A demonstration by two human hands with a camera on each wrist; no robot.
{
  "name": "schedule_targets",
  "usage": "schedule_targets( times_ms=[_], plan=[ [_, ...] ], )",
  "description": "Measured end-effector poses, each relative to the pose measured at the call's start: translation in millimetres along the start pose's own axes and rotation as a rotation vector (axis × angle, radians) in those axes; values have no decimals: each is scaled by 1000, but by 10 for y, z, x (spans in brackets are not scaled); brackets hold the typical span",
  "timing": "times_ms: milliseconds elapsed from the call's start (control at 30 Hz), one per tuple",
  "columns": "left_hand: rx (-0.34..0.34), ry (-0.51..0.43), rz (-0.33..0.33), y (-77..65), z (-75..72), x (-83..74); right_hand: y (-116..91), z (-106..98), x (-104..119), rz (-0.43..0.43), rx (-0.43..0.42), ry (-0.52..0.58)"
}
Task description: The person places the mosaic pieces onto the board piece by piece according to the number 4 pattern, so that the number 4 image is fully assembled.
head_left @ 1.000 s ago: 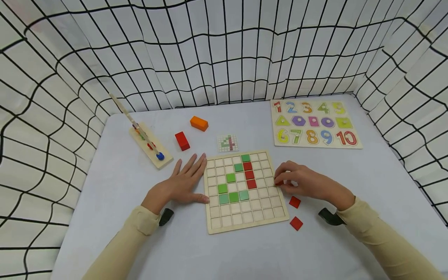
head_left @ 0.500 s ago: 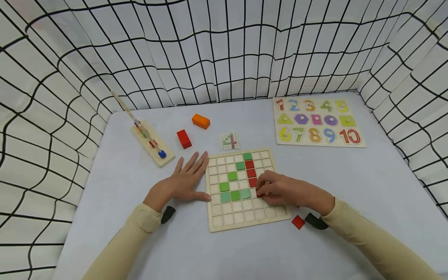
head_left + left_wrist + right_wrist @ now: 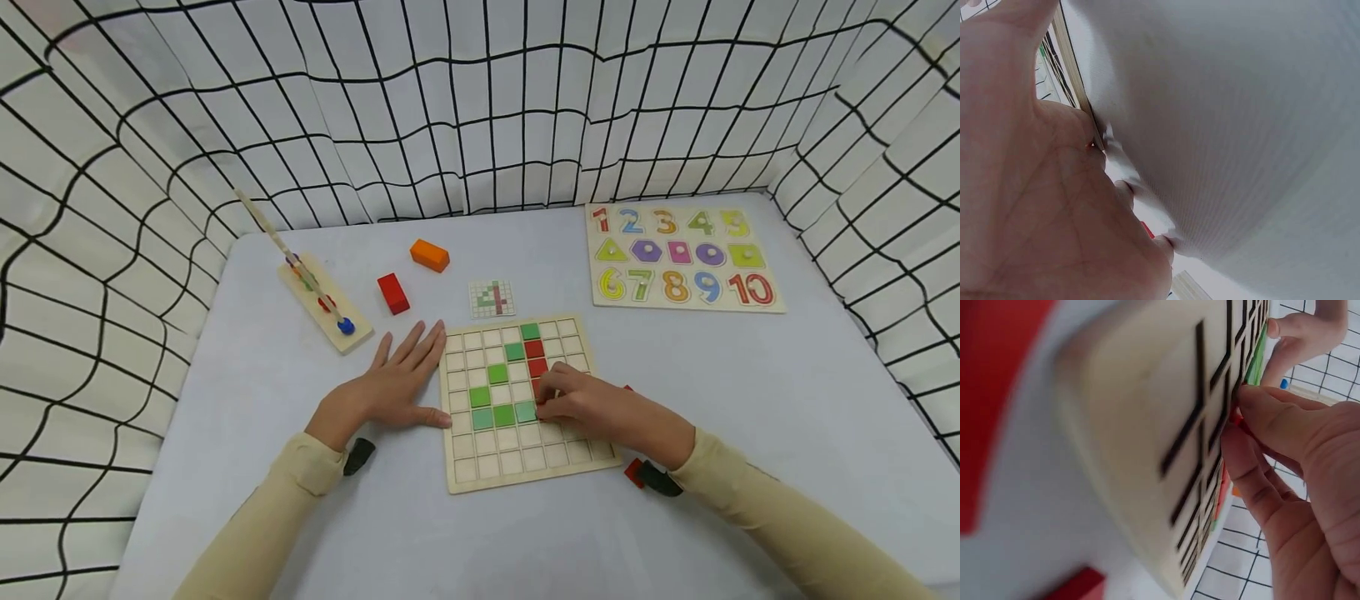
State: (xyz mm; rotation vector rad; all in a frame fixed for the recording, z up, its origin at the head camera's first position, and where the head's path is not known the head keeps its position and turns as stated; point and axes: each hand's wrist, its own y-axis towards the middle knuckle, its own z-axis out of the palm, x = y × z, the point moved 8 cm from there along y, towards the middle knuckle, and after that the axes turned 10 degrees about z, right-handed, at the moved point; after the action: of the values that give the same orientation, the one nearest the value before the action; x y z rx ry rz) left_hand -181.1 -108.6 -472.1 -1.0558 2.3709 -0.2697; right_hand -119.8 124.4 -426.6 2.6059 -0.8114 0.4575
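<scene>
A wooden grid board (image 3: pixel 459 475) lies mid-table with green tiles (image 3: pixel 503 415) and red tiles (image 3: pixel 533 349) set in some of its squares. My right hand (image 3: pixel 600 408) is over the board, its thumb and fingertips low beside the rightmost green tile of the lower row. In the right wrist view it pinches a small red tile (image 3: pixel 1237 418), mostly covered by the fingers, right at the grid. My left hand (image 3: pixel 393 392) rests on the table with spread fingers, thumb and index fingertip at the board's left edge.
A pattern card (image 3: pixel 492 298) lies behind the board. Red (image 3: pixel 393 293) and orange (image 3: pixel 430 255) blocks and a wooden bead stand (image 3: pixel 330 321) are back left; a number puzzle (image 3: pixel 686 258) is back right. A loose red tile (image 3: pixel 633 472) shows by the right wrist. Black netting surrounds the table.
My right hand has moved left from the board's right edge to its middle, bringing the red tile, and now reaches down by the red column. The left hand stays in place.
</scene>
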Motion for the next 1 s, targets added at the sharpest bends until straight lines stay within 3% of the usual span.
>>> schedule_targets(
  times_ms=[333,467,633,1000],
  plan=[
    [11,10,0,23,-19,-34,-138,-70,-99,24,24,71],
    [11,9,-2,28,-40,-45,-255,-219,-219,130,41,109],
    [14,5,-6,19,-35,-31,-401,-341,-373,256,71,75],
    [23,9,-14,21,15,23,-570,-401,-425,272,55,52]
  ],
)
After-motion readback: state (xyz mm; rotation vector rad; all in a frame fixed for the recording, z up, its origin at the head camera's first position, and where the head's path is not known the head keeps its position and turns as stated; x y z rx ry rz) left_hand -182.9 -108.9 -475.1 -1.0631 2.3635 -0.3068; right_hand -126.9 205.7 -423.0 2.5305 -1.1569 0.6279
